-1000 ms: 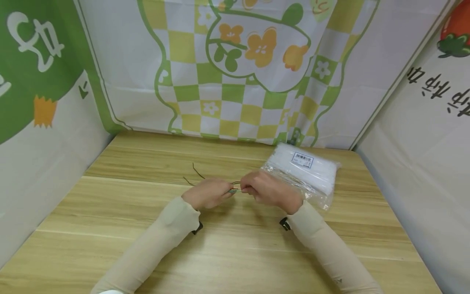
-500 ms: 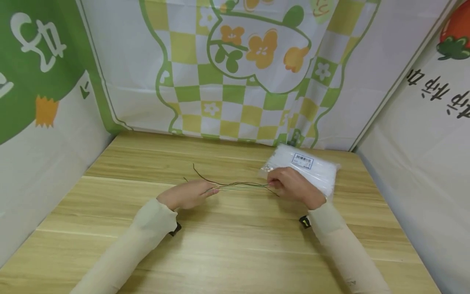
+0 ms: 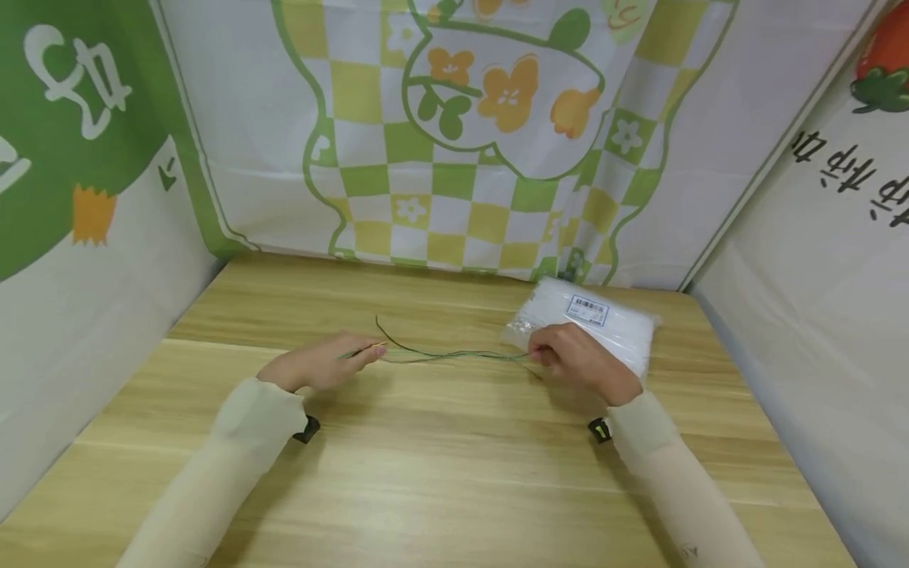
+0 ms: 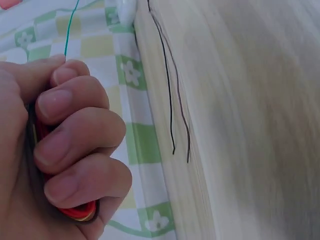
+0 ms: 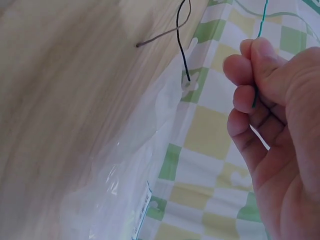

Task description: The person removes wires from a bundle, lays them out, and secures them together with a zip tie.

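Note:
My left hand (image 3: 323, 363), at left of centre in the head view, curls round a bundle of thin wires. Red, yellow and dark strands (image 4: 82, 212) of it show below the fingers in the left wrist view. A green wire (image 4: 69, 30) comes out between its thumb and forefinger. Across the table, my right hand (image 3: 578, 363) pinches the green wire's other end (image 5: 255, 97) between thumb and fingers. Between the hands lie a black wire (image 4: 169, 95) and a brown wire (image 4: 179, 100), their ends loose on the tabletop in both wrist views.
A clear plastic bag (image 3: 550, 304) packed with white items, bearing a barcode label (image 3: 588, 310), lies just behind my right hand. Patterned curtains (image 3: 454, 213) enclose the wooden table (image 3: 454, 481) at the back and both sides.
Both hands were close together and have moved apart, the left hand leftward and the right hand rightward. A long stretch of wires now shows between them.

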Tool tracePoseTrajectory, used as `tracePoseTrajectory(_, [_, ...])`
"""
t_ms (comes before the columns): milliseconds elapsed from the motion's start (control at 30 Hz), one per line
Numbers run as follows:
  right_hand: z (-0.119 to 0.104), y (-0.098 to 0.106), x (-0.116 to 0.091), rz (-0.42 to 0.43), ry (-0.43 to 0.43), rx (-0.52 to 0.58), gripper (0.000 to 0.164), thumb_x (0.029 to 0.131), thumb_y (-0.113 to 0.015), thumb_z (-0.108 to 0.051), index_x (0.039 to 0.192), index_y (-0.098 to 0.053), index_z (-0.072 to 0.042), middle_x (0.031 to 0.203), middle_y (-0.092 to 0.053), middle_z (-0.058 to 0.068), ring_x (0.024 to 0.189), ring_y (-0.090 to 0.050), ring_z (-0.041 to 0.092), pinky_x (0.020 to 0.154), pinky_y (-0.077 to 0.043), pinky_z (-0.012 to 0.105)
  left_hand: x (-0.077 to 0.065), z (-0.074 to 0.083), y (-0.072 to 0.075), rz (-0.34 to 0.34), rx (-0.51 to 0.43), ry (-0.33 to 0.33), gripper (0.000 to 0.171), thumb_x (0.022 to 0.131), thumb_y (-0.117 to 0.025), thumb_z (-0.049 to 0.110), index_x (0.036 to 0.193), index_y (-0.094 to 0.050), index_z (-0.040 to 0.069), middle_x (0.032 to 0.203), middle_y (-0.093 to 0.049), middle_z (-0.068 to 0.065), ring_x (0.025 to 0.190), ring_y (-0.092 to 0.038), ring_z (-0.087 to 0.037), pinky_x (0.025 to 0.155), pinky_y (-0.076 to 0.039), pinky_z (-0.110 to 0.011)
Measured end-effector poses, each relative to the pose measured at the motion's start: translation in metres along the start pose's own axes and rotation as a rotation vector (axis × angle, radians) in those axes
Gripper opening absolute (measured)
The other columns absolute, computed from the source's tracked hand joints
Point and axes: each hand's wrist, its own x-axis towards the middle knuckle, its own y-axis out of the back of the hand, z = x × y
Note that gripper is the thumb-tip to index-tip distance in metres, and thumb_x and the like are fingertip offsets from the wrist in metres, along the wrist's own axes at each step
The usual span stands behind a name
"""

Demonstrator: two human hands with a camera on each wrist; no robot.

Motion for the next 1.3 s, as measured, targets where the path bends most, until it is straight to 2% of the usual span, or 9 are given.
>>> tracePoseTrajectory(233, [0.001,0.007,-0.002,-0.002,-0.050,0.009,0.024,0.092,-0.068,0.011,0.079,-0.070,-0.010,0.074,-0.065,-0.005,0.071,-0.055,0.008,0.070,-0.052,0.030,-0.007,-0.011,0.007,-0.013,-0.102,0.063,0.052,0.117,-0.033,0.039,0.140,-0.061,0.001,0.139,-0.065,-0.022,0.124,-0.065,-0.037,0.104,-0.053,-0.058])
tracePoseTrajectory(467, [0.003,0.009,-0.006,-0.012,-0.081,0.041,0.025,0.090,-0.064,0.014,0.082,-0.072,-0.007,0.075,-0.068,0.000,0.071,-0.056,0.008,0.069,-0.053,0.031,-0.011,-0.020,0.010,-0.023,-0.124,0.036,0.040,0.117,-0.035,0.032,0.111,-0.062,0.004,0.111,-0.067,-0.015,0.105,-0.066,-0.028,0.092,-0.055,-0.047])
tracePoseTrajectory(600, [0.006,0.005,-0.007,-0.026,-0.085,0.058,0.021,0.094,-0.065,0.011,0.083,-0.072,-0.006,0.076,-0.068,0.000,0.072,-0.057,0.008,0.070,-0.054,0.031,-0.012,-0.018,0.008,-0.002,-0.023,-0.006,0.034,0.116,-0.041,0.025,0.101,-0.064,0.006,0.089,-0.063,-0.005,0.081,-0.058,-0.014,0.079,-0.050,-0.033])
tracePoseTrajectory(667, [0.008,0.003,-0.007,-0.034,-0.080,0.056,0.021,0.096,-0.065,0.010,0.084,-0.072,-0.006,0.075,-0.067,0.000,0.071,-0.056,0.007,0.069,-0.054,0.030,-0.010,-0.017,0.007,0.031,0.054,-0.037,0.032,0.114,-0.046,0.019,0.088,-0.062,0.010,0.076,-0.053,0.002,0.067,-0.046,-0.006,0.069,-0.043,-0.026])
tracePoseTrajectory(767, [0.010,-0.001,-0.008,-0.040,-0.063,0.034,0.024,0.095,-0.061,0.012,0.082,-0.069,-0.006,0.073,-0.061,-0.004,0.070,-0.053,0.007,0.068,-0.050,0.028,-0.008,-0.014,0.005,0.096,0.171,-0.063,0.038,0.111,-0.051,0.011,0.073,-0.051,0.015,0.065,-0.039,0.009,0.057,-0.031,-0.002,0.058,-0.030,-0.022])
tracePoseTrajectory(900, [0.012,-0.006,-0.009,-0.028,-0.030,0.009,0.028,0.088,-0.058,0.018,0.077,-0.063,-0.008,0.069,-0.052,-0.007,0.068,-0.048,0.005,0.065,-0.044,0.024,-0.008,-0.009,0.004,0.159,0.307,-0.014,0.034,0.108,-0.054,0.009,0.075,-0.059,0.018,0.062,-0.042,0.011,0.056,-0.035,-0.003,0.055,-0.028,-0.023])
tracePoseTrajectory(1033, [0.013,-0.009,-0.010,-0.025,-0.008,-0.001,0.031,0.086,-0.056,0.019,0.074,-0.057,-0.010,0.065,-0.044,-0.009,0.065,-0.043,0.001,0.063,-0.040,0.021,-0.007,-0.007,0.002,0.178,0.389,0.034,0.029,0.108,-0.056,0.013,0.082,-0.067,0.018,0.063,-0.048,0.010,0.058,-0.043,-0.007,0.054,-0.031,-0.026])
tracePoseTrajectory(1200, [0.012,-0.008,-0.010,-0.049,-0.026,0.001,0.032,0.089,-0.055,0.018,0.075,-0.057,-0.011,0.064,-0.043,-0.012,0.063,-0.042,-0.001,0.062,-0.040,0.020,-0.006,-0.010,0.000,0.204,0.417,0.030,0.036,0.106,-0.058,0.012,0.072,-0.056,0.023,0.060,-0.042,0.011,0.055,-0.036,-0.005,0.052,-0.026,-0.024])
tracePoseTrajectory(1300, [0.012,-0.006,-0.010,-0.055,-0.038,-0.004,0.032,0.089,-0.055,0.017,0.075,-0.058,-0.013,0.065,-0.042,-0.012,0.063,-0.042,0.000,0.063,-0.041,0.021,-0.006,-0.013,-0.002,0.228,0.418,0.024,0.035,0.105,-0.059,0.012,0.073,-0.056,0.024,0.059,-0.044,0.012,0.053,-0.034,-0.005,0.051,-0.025,-0.024])
